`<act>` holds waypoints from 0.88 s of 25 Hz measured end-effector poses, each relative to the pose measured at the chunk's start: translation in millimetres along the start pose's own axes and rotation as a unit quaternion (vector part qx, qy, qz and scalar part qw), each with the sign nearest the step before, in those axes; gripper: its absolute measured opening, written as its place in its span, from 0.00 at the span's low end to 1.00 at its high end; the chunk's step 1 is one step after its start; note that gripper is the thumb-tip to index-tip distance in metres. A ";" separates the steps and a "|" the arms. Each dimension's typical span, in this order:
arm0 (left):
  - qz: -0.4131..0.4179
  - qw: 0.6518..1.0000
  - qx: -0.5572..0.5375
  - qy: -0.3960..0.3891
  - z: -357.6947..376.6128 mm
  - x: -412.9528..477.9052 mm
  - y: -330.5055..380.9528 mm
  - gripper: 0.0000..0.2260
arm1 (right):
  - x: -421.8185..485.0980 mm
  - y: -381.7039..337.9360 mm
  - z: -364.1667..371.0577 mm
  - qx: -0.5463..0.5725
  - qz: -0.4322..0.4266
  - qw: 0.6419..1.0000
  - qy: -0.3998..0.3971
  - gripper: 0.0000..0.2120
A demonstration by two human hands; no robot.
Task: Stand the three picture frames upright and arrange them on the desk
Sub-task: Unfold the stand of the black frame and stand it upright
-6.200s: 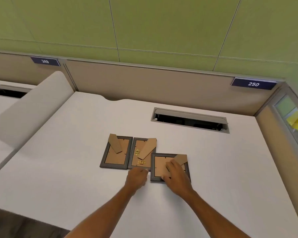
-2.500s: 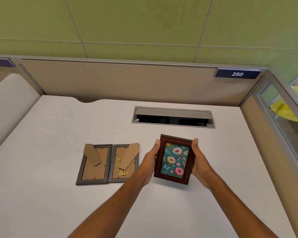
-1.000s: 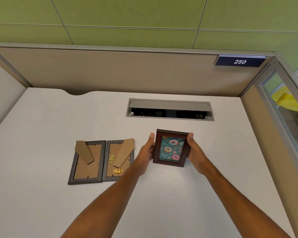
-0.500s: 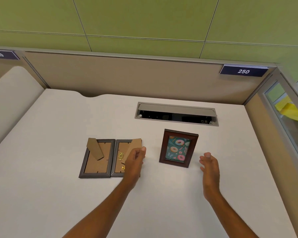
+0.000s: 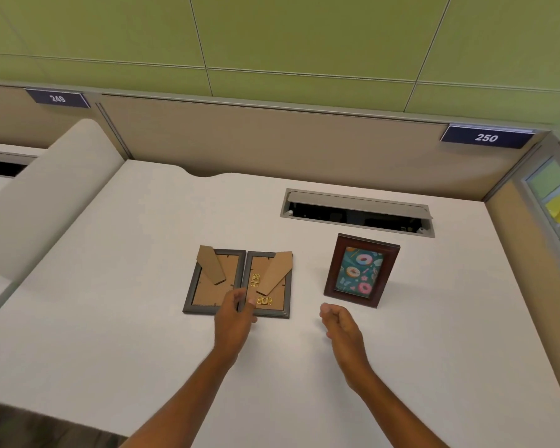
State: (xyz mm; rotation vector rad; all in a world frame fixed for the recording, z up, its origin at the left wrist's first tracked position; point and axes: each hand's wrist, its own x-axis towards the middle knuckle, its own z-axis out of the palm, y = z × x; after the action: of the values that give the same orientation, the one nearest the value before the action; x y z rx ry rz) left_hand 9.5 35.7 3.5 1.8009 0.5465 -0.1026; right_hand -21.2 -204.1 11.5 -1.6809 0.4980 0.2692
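Note:
A dark red-brown frame (image 5: 361, 270) with a doughnut picture stands upright on the white desk (image 5: 110, 302), right of centre. Two grey frames lie face down side by side to its left, cardboard backs and stands showing: the left one (image 5: 212, 281) and the middle one (image 5: 269, 283) with gold hinges. My left hand (image 5: 235, 313) hovers over the near edges of the two flat frames, fingers apart, holding nothing. My right hand (image 5: 340, 323) is loosely curled and empty, just in front of the standing frame and apart from it.
An open cable slot (image 5: 358, 212) is set in the desk behind the standing frame. A beige partition (image 5: 272, 140) with a "250" label (image 5: 485, 137) runs along the back. A curved divider (image 5: 46, 192) borders the left side, a glass side panel (image 5: 556, 202) the right.
Both hands let go of the doughnut frame, which now stands on its own. My left hand moved left over the two flat frames; my right hand drew back toward me.

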 end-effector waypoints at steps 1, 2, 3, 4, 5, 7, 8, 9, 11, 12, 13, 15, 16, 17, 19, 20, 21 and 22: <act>-0.012 1.000 0.003 -0.004 -3.8 1.4 -3.4 0.13 | -0.4 -1.3 7.8 -0.009 0.002 1.000 -0.014 0.13; -0.027 1.000 0.003 -0.007 -6.7 2.7 -6.6 0.12 | -0.8 -2.7 14.8 -0.017 0.004 1.000 -0.025 0.13; -0.041 0.999 0.003 -0.009 -8.8 3.8 -9.3 0.12 | -1.1 -3.7 21.1 -0.025 0.006 0.999 -0.032 0.13; -0.049 0.999 0.007 -0.011 -10.4 4.8 -11.7 0.11 | -0.8 -3.8 26.7 -0.034 0.007 0.999 -0.037 0.14; -0.051 0.998 0.014 -0.014 -11.9 6.2 -13.6 0.12 | 0.0 -3.8 32.1 -0.044 0.008 0.998 -0.038 0.15; -0.048 0.998 0.032 -0.021 -14.5 9.1 -17.8 0.13 | 3.0 -4.0 41.2 -0.075 0.013 0.996 -0.036 0.19; -0.046 0.998 0.042 -0.026 -15.8 10.2 -19.8 0.14 | 5.4 -3.8 45.3 -0.091 0.018 0.995 -0.036 0.21; -0.044 0.997 0.056 -0.032 -16.4 10.8 -21.2 0.15 | 8.3 -3.3 48.5 -0.103 0.023 0.994 -0.036 0.22; -0.031 0.994 0.097 -0.051 -19.8 13.0 -25.2 0.17 | 14.6 -2.6 58.9 -0.123 0.029 0.992 -0.030 0.22; -0.020 0.990 0.124 -0.061 -20.6 13.4 -26.8 0.17 | 17.5 -2.6 63.8 -0.132 0.031 0.990 -0.023 0.22; -0.007 0.985 0.158 -0.067 -20.9 13.3 -28.1 0.18 | 20.2 -2.6 68.7 -0.139 0.034 0.990 -0.015 0.21; 0.019 0.970 0.233 -0.071 -21.3 12.1 -30.8 0.20 | 24.6 -2.0 80.1 -0.147 0.039 0.988 0.003 0.18; 0.036 0.959 0.272 -0.072 -21.3 11.5 -33.2 0.22 | 25.7 -1.6 86.0 -0.148 0.041 0.988 0.013 0.17; 0.057 0.945 0.313 -0.074 -21.2 11.0 -36.1 0.24 | 26.8 -1.2 92.1 -0.150 0.044 0.987 0.025 0.16; 0.096 0.912 0.390 -0.080 -22.2 9.6 -41.1 0.28 | 28.8 -0.5 104.1 -0.165 0.052 0.984 0.046 0.14; 0.106 0.903 0.408 -0.085 -23.1 8.9 -43.3 0.30 | 29.7 -0.4 109.4 -0.174 0.055 0.982 0.053 0.13; 0.112 0.899 0.412 -0.095 -23.5 7.8 -45.7 0.32 | 30.7 -0.3 113.2 -0.181 0.058 0.980 0.059 0.12; 0.116 0.898 0.410 -0.109 -23.2 6.2 -48.4 0.33 | 31.8 -0.2 115.5 -0.185 0.058 0.979 0.064 0.12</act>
State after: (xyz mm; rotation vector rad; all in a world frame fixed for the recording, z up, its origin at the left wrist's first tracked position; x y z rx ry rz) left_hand -9.9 68.9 -34.6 2.6179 0.1060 -0.4151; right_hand 18.5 -96.4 -22.6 -2.0429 0.6738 0.3574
